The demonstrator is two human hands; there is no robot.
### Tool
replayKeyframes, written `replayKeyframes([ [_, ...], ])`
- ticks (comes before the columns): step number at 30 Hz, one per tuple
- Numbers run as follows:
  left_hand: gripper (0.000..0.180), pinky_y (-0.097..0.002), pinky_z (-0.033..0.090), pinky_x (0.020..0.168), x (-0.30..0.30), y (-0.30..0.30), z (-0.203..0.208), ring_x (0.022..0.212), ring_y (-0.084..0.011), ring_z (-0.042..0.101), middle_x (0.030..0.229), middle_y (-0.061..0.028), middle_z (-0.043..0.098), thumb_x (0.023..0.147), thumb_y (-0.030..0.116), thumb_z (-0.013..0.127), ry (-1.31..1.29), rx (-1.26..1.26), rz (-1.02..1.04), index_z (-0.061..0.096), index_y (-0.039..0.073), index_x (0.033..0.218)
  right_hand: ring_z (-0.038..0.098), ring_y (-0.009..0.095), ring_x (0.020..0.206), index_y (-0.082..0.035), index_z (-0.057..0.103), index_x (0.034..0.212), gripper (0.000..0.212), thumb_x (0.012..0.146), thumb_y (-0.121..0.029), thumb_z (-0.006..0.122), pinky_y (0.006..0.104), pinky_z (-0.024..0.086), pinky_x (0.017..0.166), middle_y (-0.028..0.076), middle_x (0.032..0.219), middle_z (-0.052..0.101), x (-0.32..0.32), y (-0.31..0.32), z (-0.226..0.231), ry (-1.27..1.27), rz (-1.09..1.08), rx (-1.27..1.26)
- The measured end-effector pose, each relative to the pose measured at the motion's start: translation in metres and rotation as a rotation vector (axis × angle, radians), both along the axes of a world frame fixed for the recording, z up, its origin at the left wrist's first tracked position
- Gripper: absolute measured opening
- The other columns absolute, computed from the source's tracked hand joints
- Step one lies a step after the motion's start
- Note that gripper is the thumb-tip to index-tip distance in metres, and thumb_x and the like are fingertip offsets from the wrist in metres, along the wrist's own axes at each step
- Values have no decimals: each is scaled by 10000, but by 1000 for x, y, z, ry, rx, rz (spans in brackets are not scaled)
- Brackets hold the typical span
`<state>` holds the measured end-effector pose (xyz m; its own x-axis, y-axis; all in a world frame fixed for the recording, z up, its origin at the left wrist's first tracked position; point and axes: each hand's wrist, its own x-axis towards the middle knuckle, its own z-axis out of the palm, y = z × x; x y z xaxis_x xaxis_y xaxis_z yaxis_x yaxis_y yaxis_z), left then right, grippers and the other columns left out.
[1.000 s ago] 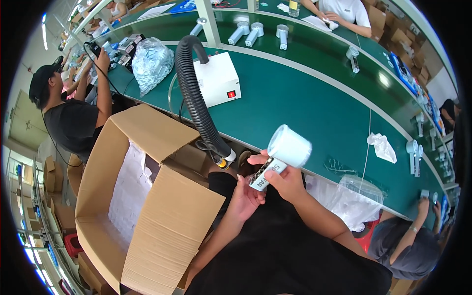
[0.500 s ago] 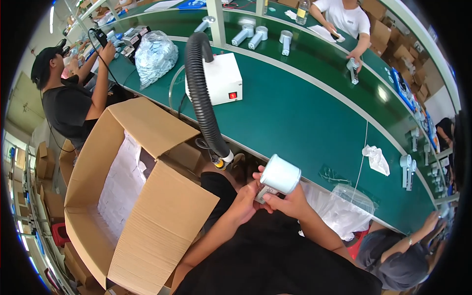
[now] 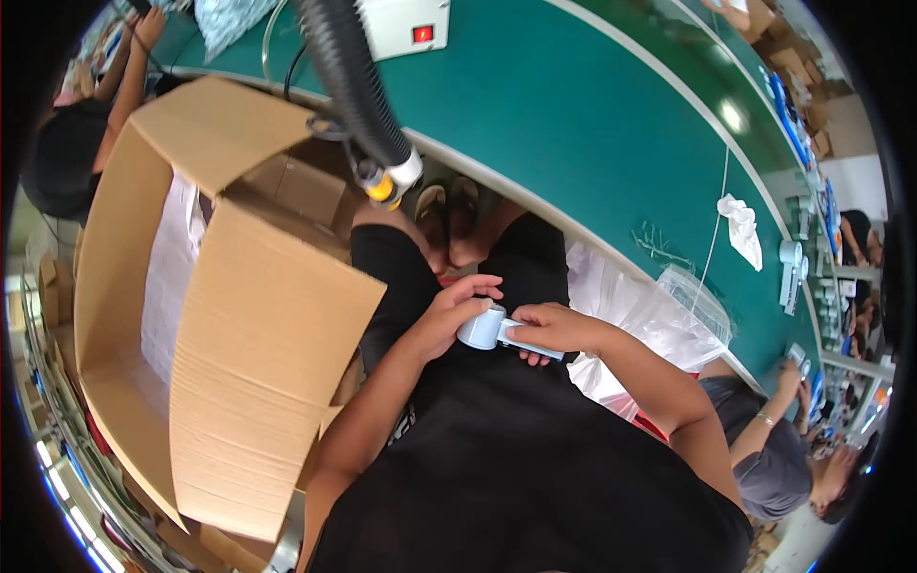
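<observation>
Low over my lap lies a light-blue handheld device [image 3: 480, 329], with a short round cup-shaped head and a straight flat handle. The head points left and the handle runs right. My right hand [image 3: 562, 327] is closed around the handle, thumb on top and fingertips curling underneath. At the round head, my left hand [image 3: 453, 313] grips from the left with its thumb along the rim. The left fingers reach over the far side, partly hidden behind the head.
At my left stands an open cardboard box [image 3: 277, 382]. A black ribbed hose [image 3: 355, 86] hangs beyond it, near a white machine [image 3: 406, 27]. The green workbench [image 3: 535, 115] holds crumpled white paper [image 3: 741, 232] and similar devices [image 3: 792, 272]. A co-worker [image 3: 764, 458] sits at the right.
Both hands have brought the device down toward my lap and turned it: its head, formerly raised, now points left. My left hand has shifted onto the head. The view has tilted downward.
</observation>
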<state>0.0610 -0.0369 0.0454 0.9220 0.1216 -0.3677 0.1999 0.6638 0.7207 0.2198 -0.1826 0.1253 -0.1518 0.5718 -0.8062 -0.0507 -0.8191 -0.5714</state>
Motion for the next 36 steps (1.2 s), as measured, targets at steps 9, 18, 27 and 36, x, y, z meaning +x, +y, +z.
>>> replayKeyframes([
  [9,444,-235,447,625,-19,-18,-46,682,-80,569,782,-3,603,999,423,439,111,-255,-19,632,49,1139,659,196,577,45,534,980,495,960,-448,498,321,533,555,120,705,642,-37,16,-3,-288,399,75],
  [18,454,-259,465,637,-28,-5,-81,684,-116,589,740,-27,568,1010,402,378,-153,-131,199,623,33,1114,663,320,623,73,528,967,510,939,-435,499,417,523,662,202,688,635,-54,69,-13,-397,576,-26],
  [27,481,-269,453,593,-26,5,-103,672,-108,552,776,-27,558,1006,473,414,22,-405,87,596,52,1150,633,213,517,22,523,943,466,934,-444,523,349,513,526,127,678,630,-38,75,-31,-289,478,28],
  [36,613,-368,465,909,-38,7,0,996,-228,609,1062,-109,619,1005,539,295,-161,-135,312,505,40,1290,645,286,852,-157,605,1082,348,792,-326,697,408,521,682,100,926,641,-19,-4,83,-1144,533,798],
])
